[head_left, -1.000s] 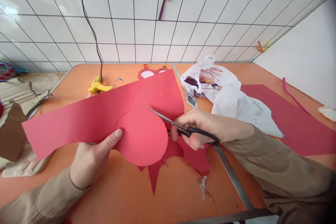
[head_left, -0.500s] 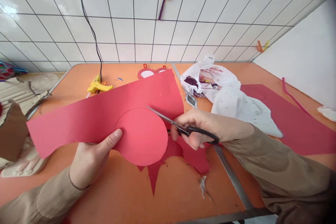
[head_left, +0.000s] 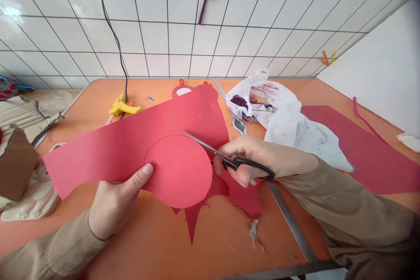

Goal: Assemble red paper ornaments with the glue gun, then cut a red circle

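Observation:
A large sheet of red paper [head_left: 131,140] is held up over the orange table, with a drawn circle [head_left: 180,170] partly cut out of it. My left hand [head_left: 118,197] grips the paper at the circle's lower left, thumb on top and fingers hidden beneath. In my right hand [head_left: 246,162] are black-handled scissors [head_left: 256,166], their blades at the circle's upper right edge, with the tip near the top of the drawn line. Red paper scraps [head_left: 243,192] lie on the table beneath the circle.
Behind the paper are a yellow glue gun [head_left: 121,106] with a cord and red-rimmed round pieces [head_left: 182,90]. A white plastic bag [head_left: 282,100] and another red sheet [head_left: 367,153] lie at the right. Torn cardboard [head_left: 16,166] is at the left.
The left end of the red paper has shifted slightly right and the circle has turned a little. The scissors have barely moved.

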`<state>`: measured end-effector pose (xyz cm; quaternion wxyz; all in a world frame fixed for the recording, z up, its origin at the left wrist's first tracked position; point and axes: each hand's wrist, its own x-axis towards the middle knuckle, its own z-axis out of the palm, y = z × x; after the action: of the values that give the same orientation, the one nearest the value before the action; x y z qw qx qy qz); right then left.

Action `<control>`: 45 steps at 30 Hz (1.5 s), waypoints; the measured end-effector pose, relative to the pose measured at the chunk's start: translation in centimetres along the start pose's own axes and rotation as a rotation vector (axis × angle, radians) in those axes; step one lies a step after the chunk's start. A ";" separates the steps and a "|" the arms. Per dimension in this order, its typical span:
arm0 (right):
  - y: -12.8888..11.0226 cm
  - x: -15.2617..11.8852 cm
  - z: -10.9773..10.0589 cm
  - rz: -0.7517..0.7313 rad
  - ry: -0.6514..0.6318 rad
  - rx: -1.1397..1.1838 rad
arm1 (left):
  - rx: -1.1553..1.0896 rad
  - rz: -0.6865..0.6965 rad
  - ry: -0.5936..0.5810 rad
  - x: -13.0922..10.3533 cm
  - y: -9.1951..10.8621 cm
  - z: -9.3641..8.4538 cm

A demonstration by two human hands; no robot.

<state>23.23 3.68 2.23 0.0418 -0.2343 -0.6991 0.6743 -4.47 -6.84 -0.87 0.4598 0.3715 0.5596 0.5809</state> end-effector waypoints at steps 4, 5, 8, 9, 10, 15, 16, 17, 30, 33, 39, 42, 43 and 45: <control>-0.1 0.0 0.0 0.018 0.005 -0.003 | 0.008 0.028 0.022 -0.2 0.3 0.4; -0.1 0.0 0.0 0.020 0.006 -0.001 | -0.001 0.015 0.014 -0.2 0.3 0.5; -0.1 0.0 0.1 0.026 0.006 0.008 | -0.021 -0.013 -0.003 -0.2 0.4 0.5; -0.1 0.0 0.1 0.026 0.007 0.011 | -0.026 -0.012 -0.002 -0.2 0.4 0.5; 0.0 0.0 0.1 0.029 0.008 0.011 | -0.035 -0.011 -0.003 -0.1 0.4 0.5; 0.0 -0.1 0.0 0.033 0.011 0.021 | -0.059 -0.009 -0.014 -0.1 0.3 0.5; 0.0 -0.1 0.0 0.035 0.012 0.028 | -0.050 -0.003 -0.009 -0.1 0.3 0.5; 0.0 -0.1 0.0 0.036 0.011 0.034 | -0.042 0.003 -0.004 -0.1 0.3 0.5; -0.7 -0.3 0.4 0.048 0.066 0.025 | -0.139 -0.040 -0.036 -0.1 0.9 0.7; -0.6 -0.3 0.3 0.049 0.057 0.013 | -0.146 -0.049 -0.056 -0.2 1.2 0.8; -0.2 -0.4 0.2 0.066 0.059 0.055 | -0.147 -0.056 -0.072 -0.2 1.2 0.6; -0.4 -0.5 0.3 0.083 0.066 0.042 | -0.144 -0.052 -0.074 -0.2 1.1 0.6; -0.5 -0.5 0.3 0.081 0.063 0.033 | -0.144 -0.051 -0.072 -0.2 1.2 0.6; -0.6 -0.4 0.3 0.074 0.056 0.018 | -0.148 -0.053 -0.060 -0.2 1.2 0.6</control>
<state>23.34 3.24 2.92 0.0386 -0.2784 -0.6823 0.6749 -3.98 -6.79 0.38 0.5179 0.3386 0.5108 0.5968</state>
